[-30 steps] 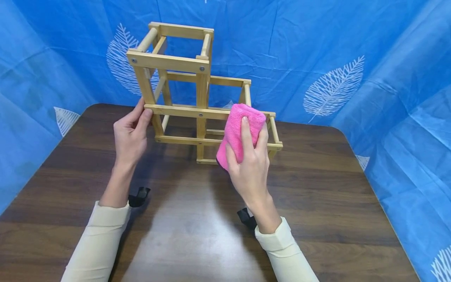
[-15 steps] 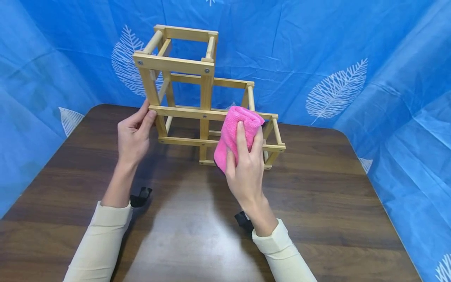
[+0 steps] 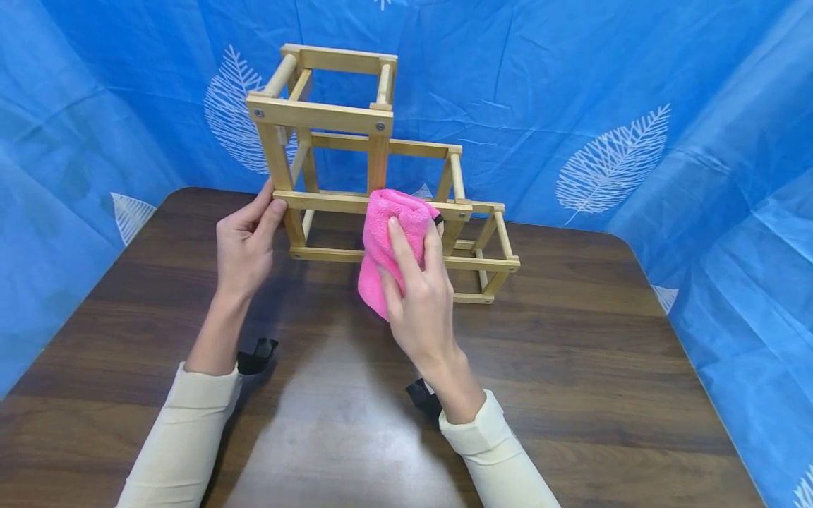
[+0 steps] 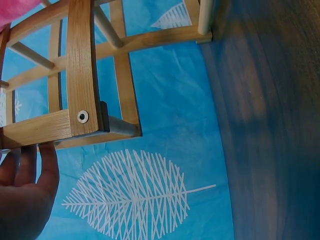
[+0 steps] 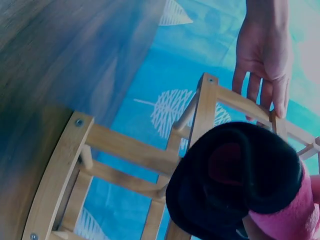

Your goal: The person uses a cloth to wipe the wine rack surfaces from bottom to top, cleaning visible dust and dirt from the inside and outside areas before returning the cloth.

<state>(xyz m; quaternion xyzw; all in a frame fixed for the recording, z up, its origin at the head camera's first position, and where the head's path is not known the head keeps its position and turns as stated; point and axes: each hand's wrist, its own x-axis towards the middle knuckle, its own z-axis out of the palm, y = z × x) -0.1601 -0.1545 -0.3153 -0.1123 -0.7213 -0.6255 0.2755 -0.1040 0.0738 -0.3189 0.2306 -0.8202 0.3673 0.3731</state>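
Note:
A stepped light-wood rack (image 3: 317,115) of slats and dowels stands at the back of the table, its tall side at the left. My left hand (image 3: 244,247) grips the left upright at the middle rail between thumb and fingers; in the left wrist view, fingers of that hand (image 4: 35,175) lie against the slat. A folded pink cloth (image 3: 384,240) is held in my right hand (image 3: 419,303) against the front middle rail near the central upright, hiding that part. The cloth's black edging (image 5: 210,190) fills the lower right of the right wrist view.
The dark wood tabletop (image 3: 540,353) has rounded back corners. A blue sheet with white leaf prints (image 3: 612,162) hangs behind and at both sides. Black straps (image 3: 257,356) show at both wrists.
My right hand has slid the pink cloth leftward along the middle rail, uncovering the rail's right end. The left hand keeps its grip, and the whole scene shifts slightly right in view.

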